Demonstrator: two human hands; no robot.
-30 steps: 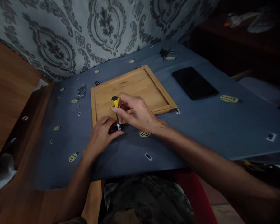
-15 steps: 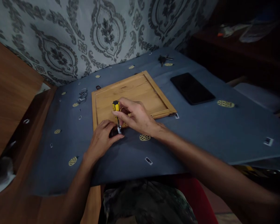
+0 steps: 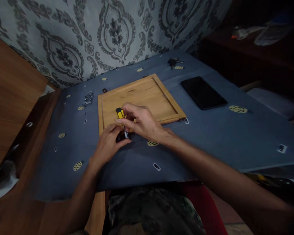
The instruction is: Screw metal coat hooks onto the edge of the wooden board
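Note:
A yellow and black screwdriver (image 3: 120, 113) is held in my right hand (image 3: 143, 121), its handle tilted up to the left. Its shaft points down at a small metal piece (image 3: 126, 134) on the near edge of a wooden framed panel (image 3: 137, 98). My left hand (image 3: 109, 140) curls around that piece and a dark part beside it, thumb in front and fingers behind. The panel lies flat on the blue patterned cloth. Where the screwdriver's tip meets the metal is too small to make out.
Right of the panel lies a black tablet or phone (image 3: 203, 92). Keys (image 3: 174, 62) rest near the back of the cloth (image 3: 210, 140). Several metal pieces (image 3: 88, 98) lie left of the panel, and a small dark item (image 3: 104, 90) sits behind its corner.
The screwdriver's handle has tipped further to the left in my right hand. My left hand stays around the metal piece. The whole view has shifted slightly.

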